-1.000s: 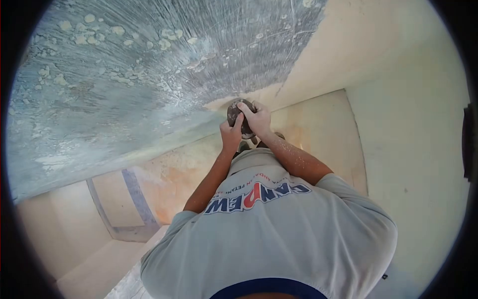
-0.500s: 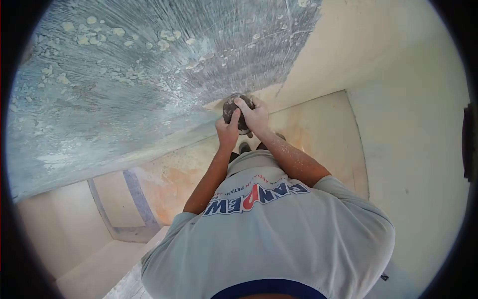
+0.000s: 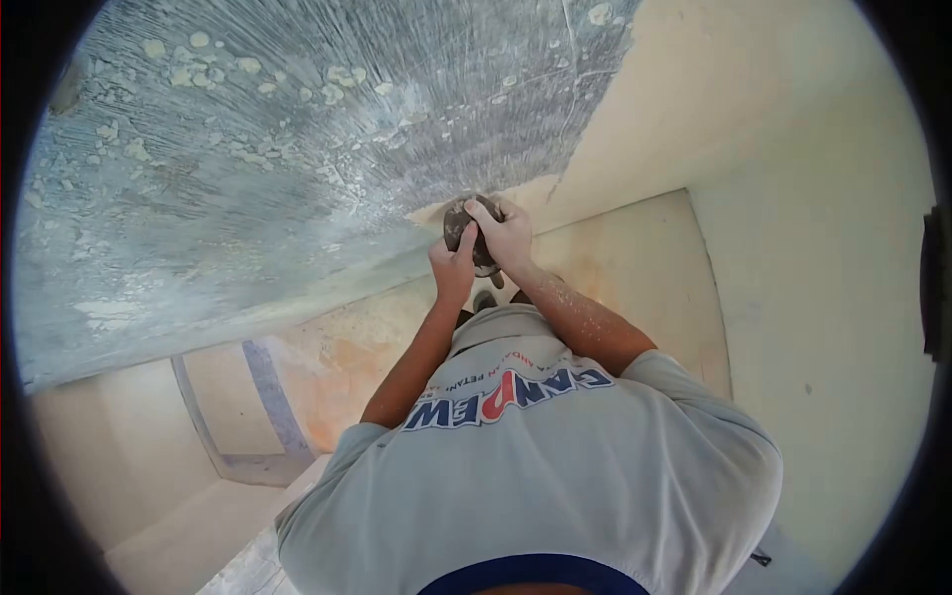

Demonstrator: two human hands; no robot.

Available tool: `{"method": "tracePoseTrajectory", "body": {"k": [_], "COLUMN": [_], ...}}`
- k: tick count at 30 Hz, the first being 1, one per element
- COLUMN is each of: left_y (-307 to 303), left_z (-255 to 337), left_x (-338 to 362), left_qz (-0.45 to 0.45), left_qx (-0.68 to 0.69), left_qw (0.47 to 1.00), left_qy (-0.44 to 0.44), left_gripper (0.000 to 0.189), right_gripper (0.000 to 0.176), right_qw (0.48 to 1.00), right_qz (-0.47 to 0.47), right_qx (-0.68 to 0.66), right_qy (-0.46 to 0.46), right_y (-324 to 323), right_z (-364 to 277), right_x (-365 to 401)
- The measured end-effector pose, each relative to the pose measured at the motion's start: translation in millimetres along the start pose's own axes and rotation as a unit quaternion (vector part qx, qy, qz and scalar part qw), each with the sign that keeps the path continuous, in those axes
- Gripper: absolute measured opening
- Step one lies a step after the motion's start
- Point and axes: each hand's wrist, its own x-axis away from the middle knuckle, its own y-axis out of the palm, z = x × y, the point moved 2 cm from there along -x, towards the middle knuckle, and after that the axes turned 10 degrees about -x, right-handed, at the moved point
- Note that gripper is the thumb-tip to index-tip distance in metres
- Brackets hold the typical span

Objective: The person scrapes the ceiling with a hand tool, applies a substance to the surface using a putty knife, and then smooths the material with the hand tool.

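Both hands grip a dark, rounded, flat tool [image 3: 457,217] smeared with pale dust, its exact kind hard to make out. My left hand [image 3: 453,266] closes on its near left side, thumb lying over the face. On the right edge, my dusty right hand [image 3: 508,236] is wrapped around it, with its thumb across the upper part. The far end of the tool overlaps the lower edge of a wall [image 3: 327,159] that is rough and blue-grey, dotted with pale flakes. A strip of smooth cream coating [image 3: 635,129] borders the grey area on the right.
A pale plain wall [image 3: 823,337] rises at the right. The floor [image 3: 659,268] below is cream with orange stains, and a shoe [image 3: 484,300] shows under the hands. At lower left is a recess with a grey-blue stripe [image 3: 276,397].
The hands and tool have shifted very slightly toward my body, their grip unchanged. The wall's flakes sit a little further right in view.
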Motion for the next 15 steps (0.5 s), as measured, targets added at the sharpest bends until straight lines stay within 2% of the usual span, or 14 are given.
{"method": "tracePoseTrajectory", "body": {"k": [3, 5, 8, 10, 12, 15], "left_y": [3, 1, 4, 2, 1, 12], "left_z": [-6, -14, -7, -3, -28, -23], "left_x": [4, 10, 7, 0, 0, 4], "left_qz": [0.034, 0.042, 0.068, 0.036, 0.01, 0.016], "left_qx": [-0.037, -0.026, 0.014, 0.018, -0.03, -0.037], "left_qw": [0.998, 0.999, 0.997, 0.999, 0.999, 0.999], "left_qy": [0.028, 0.017, 0.024, 0.023, -0.002, -0.007], "left_gripper": [0.026, 0.026, 0.027, 0.026, 0.026, 0.027], "right_gripper": [0.035, 0.035, 0.034, 0.037, 0.041, 0.042], "right_qw": [1.0, 1.0, 0.999, 1.0, 1.0, 0.999], "right_qz": [-0.012, -0.013, -0.002, -0.002, -0.002, 0.006], "right_qx": [-0.002, -0.021, 0.041, -0.005, -0.008, 0.029], "right_qy": [-0.01, -0.012, 0.002, -0.022, -0.024, -0.014], "right_y": [1, -2, 3, 4, -2, -16], "right_z": [6, 19, 15, 5, 1, 49], "right_x": [0, 7, 1, -7, 2, -6]}}
